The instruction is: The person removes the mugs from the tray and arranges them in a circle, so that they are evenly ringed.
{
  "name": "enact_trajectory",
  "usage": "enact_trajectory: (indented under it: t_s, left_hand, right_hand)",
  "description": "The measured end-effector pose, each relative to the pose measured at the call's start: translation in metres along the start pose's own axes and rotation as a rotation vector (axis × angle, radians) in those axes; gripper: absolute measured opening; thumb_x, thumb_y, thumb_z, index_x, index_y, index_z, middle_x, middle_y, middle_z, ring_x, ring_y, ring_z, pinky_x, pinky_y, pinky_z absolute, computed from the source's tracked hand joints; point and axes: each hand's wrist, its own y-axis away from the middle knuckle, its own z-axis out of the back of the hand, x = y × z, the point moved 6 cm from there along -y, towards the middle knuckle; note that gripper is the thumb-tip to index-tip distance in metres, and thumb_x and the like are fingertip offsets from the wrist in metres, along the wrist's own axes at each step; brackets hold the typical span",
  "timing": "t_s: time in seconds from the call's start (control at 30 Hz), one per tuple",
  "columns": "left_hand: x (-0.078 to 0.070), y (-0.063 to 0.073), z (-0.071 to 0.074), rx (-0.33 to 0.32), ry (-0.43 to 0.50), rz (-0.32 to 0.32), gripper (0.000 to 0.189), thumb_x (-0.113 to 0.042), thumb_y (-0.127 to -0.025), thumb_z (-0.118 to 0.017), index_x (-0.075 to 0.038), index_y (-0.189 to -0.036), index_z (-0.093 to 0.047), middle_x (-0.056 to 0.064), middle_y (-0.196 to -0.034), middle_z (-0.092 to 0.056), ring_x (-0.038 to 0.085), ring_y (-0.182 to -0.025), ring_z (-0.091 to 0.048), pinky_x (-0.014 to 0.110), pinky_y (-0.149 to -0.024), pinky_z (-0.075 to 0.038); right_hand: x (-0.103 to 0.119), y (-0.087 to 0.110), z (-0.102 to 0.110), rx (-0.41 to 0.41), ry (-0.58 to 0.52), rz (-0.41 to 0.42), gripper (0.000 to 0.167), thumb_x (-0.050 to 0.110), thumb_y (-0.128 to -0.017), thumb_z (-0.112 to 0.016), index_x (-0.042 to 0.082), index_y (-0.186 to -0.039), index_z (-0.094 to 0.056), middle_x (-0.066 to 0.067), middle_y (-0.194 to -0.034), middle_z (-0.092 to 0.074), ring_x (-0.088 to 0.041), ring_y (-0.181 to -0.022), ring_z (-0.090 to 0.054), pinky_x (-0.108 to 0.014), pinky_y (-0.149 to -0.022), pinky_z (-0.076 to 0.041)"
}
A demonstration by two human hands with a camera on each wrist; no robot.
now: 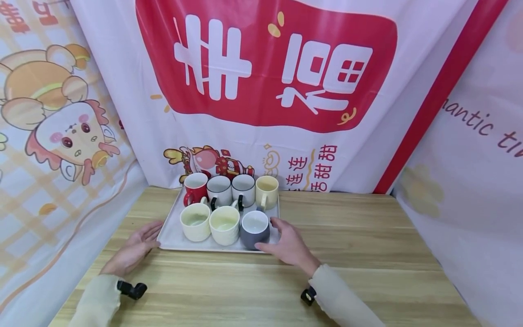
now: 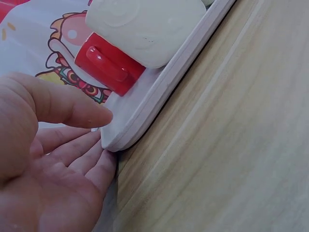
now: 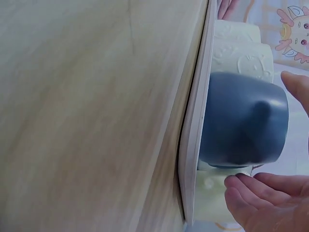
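A white rectangular tray (image 1: 171, 236) on the wooden table carries several mugs in two rows. In the front row stand two cream mugs (image 1: 196, 222) and a dark grey mug (image 1: 255, 229) with a white inside. My right hand (image 1: 288, 243) is spread around the grey mug at the tray's right end; in the right wrist view its thumb (image 3: 295, 87) and fingers (image 3: 256, 191) stand apart from the mug's wall. My left hand (image 1: 136, 247) lies palm up at the tray's front left corner, with straight fingers (image 2: 77, 150) against the edge.
Behind stand a red mug (image 1: 196, 186), two white mugs with black handles (image 1: 219, 190) and a pale yellow mug (image 1: 267, 190). A printed cloth (image 1: 261, 136) hangs at the table's far edge. Bare wooden tabletop (image 1: 347, 227) extends right of the tray.
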Motion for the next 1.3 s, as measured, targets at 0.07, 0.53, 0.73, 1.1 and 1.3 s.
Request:
enact_trajectory:
  t_s: [0.07, 0.53, 0.73, 1.1, 1.3]
  left_hand:
    - [0.001, 0.000, 0.000, 0.002, 0.001, 0.001, 0.088, 0.012, -0.094, -0.053, 0.011, -0.164, 0.000, 0.036, -0.173, -0.001, 0.054, -0.160, -0.003, 0.003, -0.107, -0.041]
    - [0.000, -0.001, -0.002, 0.001, 0.009, -0.003, 0.089, 0.006, -0.097, -0.059, 0.012, -0.164, 0.000, 0.037, -0.172, -0.001, 0.054, -0.159, -0.002, 0.000, -0.103, -0.043]
    - [0.000, -0.002, -0.002, 0.003, 0.013, -0.011, 0.089, 0.007, -0.096, -0.059, 0.014, -0.163, -0.001, 0.038, -0.171, -0.002, 0.055, -0.159, -0.001, 0.001, -0.106, -0.042]
    - [-0.003, -0.003, -0.004, 0.006, -0.006, 0.011, 0.090, 0.004, -0.097, -0.062, 0.011, -0.164, -0.002, 0.036, -0.173, -0.002, 0.053, -0.160, -0.003, 0.002, -0.104, -0.045]
    - [-0.002, -0.002, -0.002, 0.007, -0.004, 0.004, 0.090, 0.006, -0.097, -0.061, 0.012, -0.164, -0.001, 0.037, -0.172, -0.002, 0.054, -0.160, -0.002, 0.001, -0.102, -0.045]
  right_hand:
    - [0.001, -0.002, -0.002, -0.030, -0.022, 0.000, 0.090, 0.050, -0.073, -0.094, 0.014, -0.148, -0.059, -0.007, -0.145, -0.067, -0.029, -0.137, -0.062, -0.053, -0.118, -0.051]
    - [0.003, -0.018, -0.017, -0.201, -0.048, -0.039, 0.102, 0.057, -0.058, -0.100, 0.014, -0.141, -0.062, -0.004, -0.135, -0.071, -0.022, -0.124, -0.067, -0.047, -0.111, -0.056]
    - [0.006, -0.023, -0.022, -0.241, -0.032, -0.022, 0.094, 0.051, -0.057, -0.102, 0.014, -0.134, -0.064, -0.001, -0.124, -0.073, -0.019, -0.112, -0.069, -0.041, -0.100, -0.060]
    - [0.004, -0.032, -0.019, -0.210, -0.068, 0.034, 0.085, 0.043, -0.060, -0.102, 0.013, -0.131, -0.065, -0.003, -0.121, -0.074, -0.020, -0.110, -0.070, -0.041, -0.098, -0.060]
    - [0.002, -0.034, -0.017, -0.125, -0.097, 0.070, 0.085, 0.039, -0.062, -0.102, 0.016, -0.134, -0.064, 0.000, -0.124, -0.072, -0.018, -0.113, -0.068, -0.043, -0.101, -0.059]
